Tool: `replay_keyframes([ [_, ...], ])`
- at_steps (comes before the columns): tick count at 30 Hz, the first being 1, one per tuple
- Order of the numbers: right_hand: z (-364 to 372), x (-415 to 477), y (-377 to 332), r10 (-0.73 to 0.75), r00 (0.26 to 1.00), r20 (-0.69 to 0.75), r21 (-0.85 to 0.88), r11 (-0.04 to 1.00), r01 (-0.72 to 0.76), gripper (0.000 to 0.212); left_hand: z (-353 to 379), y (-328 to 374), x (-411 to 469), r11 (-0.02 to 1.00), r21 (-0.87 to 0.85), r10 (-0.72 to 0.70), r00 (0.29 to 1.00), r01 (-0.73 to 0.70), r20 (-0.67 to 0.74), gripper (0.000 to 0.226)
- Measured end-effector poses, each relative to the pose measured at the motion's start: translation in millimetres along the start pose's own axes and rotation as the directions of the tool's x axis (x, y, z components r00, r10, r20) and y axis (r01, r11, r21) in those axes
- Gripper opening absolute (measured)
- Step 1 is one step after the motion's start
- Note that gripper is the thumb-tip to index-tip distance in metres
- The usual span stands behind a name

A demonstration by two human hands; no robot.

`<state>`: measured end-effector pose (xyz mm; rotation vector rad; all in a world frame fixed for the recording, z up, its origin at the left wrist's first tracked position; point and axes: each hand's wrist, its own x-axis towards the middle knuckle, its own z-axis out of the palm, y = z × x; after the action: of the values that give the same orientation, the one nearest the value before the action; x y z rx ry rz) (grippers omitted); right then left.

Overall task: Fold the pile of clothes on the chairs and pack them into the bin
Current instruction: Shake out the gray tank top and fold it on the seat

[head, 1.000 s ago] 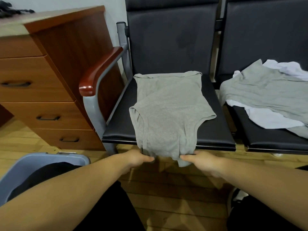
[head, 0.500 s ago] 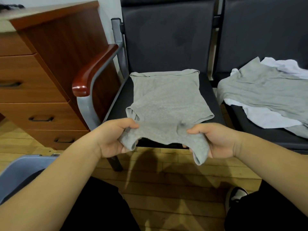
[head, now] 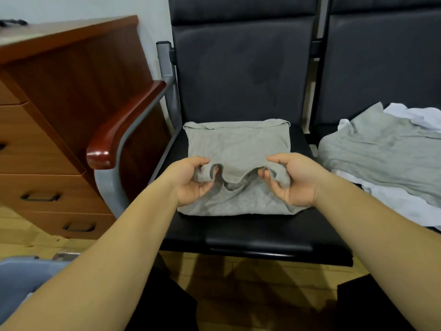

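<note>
1. Setting: wood-plank floor point(head: 31, 237), with a brown drawer cabinet point(head: 59, 115) at the left against a pale wall. Two black padded chairs stood side by side facing the camera.
2. The left chair point(head: 238, 235) had a red-brown wooden armrest point(head: 124, 130) on a grey metal frame, next to the cabinet.
3. The grey garment point(head: 238, 144) lay on the left chair's seat, partly folded. Its far edge was near the backrest and its lower layer lay flat on the cushion.
4. The left hand point(head: 191, 180) pinched a bunched corner of the garment between thumb and curled fingers, palm turned inward.
5. The right hand point(head: 293, 180) gripped the opposite corner the same way. Both corners were lifted above the flat layer.
6. The free edge sagged in a wavy line between the two hands.
7. The pile of clothes point(head: 381, 158) lay on the right chair point(head: 381, 68), a crumpled grey piece over a white garment point(head: 405, 211) that reached the seat's front.
8. The bin point(head: 23, 275), blue-grey, showed at the lower left on the floor, partly hidden by the left forearm. Its contents could not be made out.
</note>
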<state>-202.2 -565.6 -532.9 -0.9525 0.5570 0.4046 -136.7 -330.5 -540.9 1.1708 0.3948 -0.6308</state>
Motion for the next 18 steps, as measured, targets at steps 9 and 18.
replay_keyframes([
  [9, -10.0, 74.3, -17.6, -0.244, 0.963, -0.111, -0.371, 0.910, 0.188, 0.037, -9.0, 2.3, 58.6, 0.813, 0.469, 0.415, 0.908, -0.344, -0.053, 0.039],
  [18, -18.7, 50.5, 39.4, -0.279, 0.908, 0.313, -0.846, -0.516, 0.133, 0.053, -45.0, -19.4, 43.8, -0.375, 0.871, 0.176, 0.898, -0.317, 0.402, 0.049],
])
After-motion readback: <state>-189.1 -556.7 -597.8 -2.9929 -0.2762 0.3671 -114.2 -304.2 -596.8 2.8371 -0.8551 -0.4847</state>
